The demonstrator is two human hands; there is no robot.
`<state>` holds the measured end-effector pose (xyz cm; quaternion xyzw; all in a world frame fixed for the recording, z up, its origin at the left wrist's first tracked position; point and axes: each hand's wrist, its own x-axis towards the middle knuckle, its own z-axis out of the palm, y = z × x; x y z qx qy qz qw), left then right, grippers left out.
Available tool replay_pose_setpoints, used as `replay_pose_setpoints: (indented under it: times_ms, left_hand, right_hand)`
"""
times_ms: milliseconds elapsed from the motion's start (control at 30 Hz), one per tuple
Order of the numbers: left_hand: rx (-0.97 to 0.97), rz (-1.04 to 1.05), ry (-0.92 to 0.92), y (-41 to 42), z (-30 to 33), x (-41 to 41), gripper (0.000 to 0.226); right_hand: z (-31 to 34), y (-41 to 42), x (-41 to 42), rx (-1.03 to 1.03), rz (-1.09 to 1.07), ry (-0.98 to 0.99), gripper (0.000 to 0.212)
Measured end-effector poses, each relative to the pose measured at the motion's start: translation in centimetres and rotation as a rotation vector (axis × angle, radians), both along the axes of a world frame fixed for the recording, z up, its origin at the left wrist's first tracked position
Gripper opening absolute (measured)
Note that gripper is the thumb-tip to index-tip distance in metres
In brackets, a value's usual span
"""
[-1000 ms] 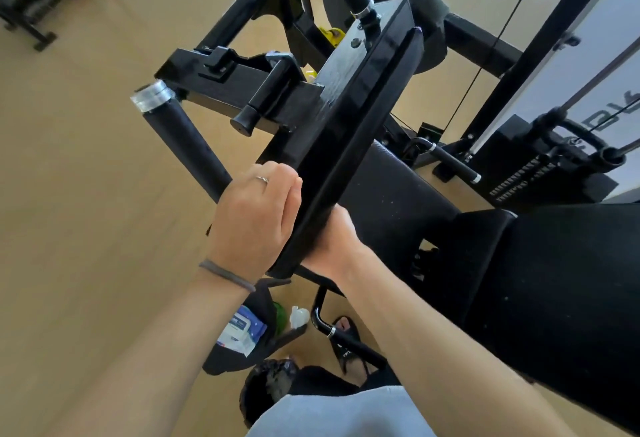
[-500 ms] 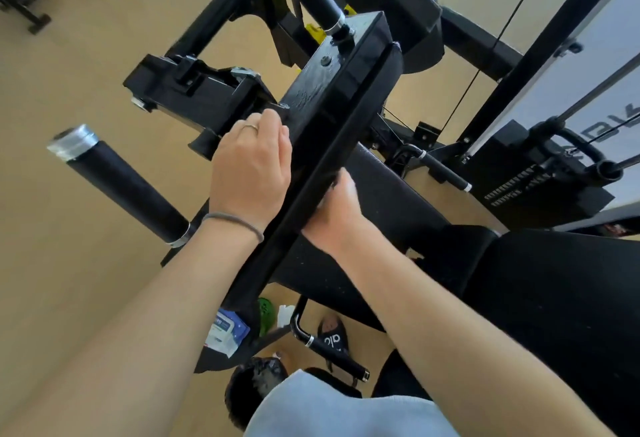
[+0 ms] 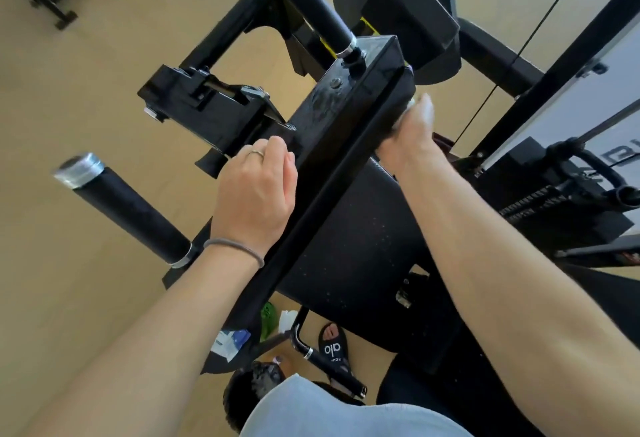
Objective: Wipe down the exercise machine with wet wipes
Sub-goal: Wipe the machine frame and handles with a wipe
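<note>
On your far left a black foam roller (image 3: 128, 208) with a silver end cap juts out over the tan floor (image 3: 69, 97), and just beside it your left hand (image 3: 256, 194) curls closed over the near edge of the exercise machine's black pad (image 3: 349, 139). To the right, your right hand (image 3: 412, 132) presses a white wet wipe (image 3: 410, 104) against the pad's far side, fingers wrapped around it. Low down, a wipes pack (image 3: 230, 341) lies on the floor beneath the frame.

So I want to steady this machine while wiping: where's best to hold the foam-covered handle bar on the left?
Wrap the hand around the middle of the foam-covered handle bar, coming from above. The round foam sleeve looks easy to close on; its metal end cap looks slippery.
</note>
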<state>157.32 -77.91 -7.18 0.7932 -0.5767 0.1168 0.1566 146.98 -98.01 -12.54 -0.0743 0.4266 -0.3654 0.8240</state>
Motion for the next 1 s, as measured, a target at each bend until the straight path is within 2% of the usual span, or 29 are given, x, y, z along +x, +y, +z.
replay_pose_setpoints:
  times_ms: [100,233,333,500,567,667,733,833,900,933,1000]
  left_hand:
    - [0.008,0.005,0.009,0.0,-0.1,0.0,0.026]
    - [0.005,0.010,0.032,0.0,-0.2,0.1,0.026]
    - [-0.003,-0.005,0.026,0.0,-0.2,0.1,0.026]
    - [-0.028,-0.033,0.008,0.0,-0.2,0.1,0.026]
    - [-0.038,-0.046,0.008,-0.1,-0.1,0.2,0.026]
    - [-0.032,-0.069,-0.003,0.1,0.0,0.2,0.026]
    - [-0.015,-0.103,-0.032,0.4,0.2,0.1,0.025]
    - [0.004,-0.190,-0.075,1.4,0.8,-0.8,0.022]
    - [-0.036,-0.272,0.004,2.3,1.5,-2.3,0.020]
    - [-0.048,-0.295,0.102,2.8,1.9,-3.7,0.020]
    - [0.040,-0.284,0.420,3.4,2.3,-7.3,0.023]
  right_hand:
    - [-0.6,7.8,0.6,0.081,0.086,-0.010,0.062]
    - [0.2,18.6,-0.4,0.242,0.248,-0.048,0.066]
    - [0.2,18.4,-0.6,0.302,0.288,-0.060,0.070]
    - [1.6,10.8,-0.6,0.142,0.031,0.041,0.075]
    - [1.9,11.8,0.0,0.062,0.042,0.131,0.072]
    - [1.2,17.4,-0.3,-0.015,0.163,0.207,0.083]
    - [0.6,20.7,-1.7,0.030,0.211,0.162,0.071]
    - [0.0,23.6,-6.3,0.127,0.127,-0.032,0.072]
    - [0.3,24.1,-9.6,0.113,0.024,-0.033,0.068]
    - [0.6,23.9,-10.9,0.082,-0.024,0.009,0.064]
    - [1.8,23.4,-13.3,-0.041,-0.065,0.122,0.057]
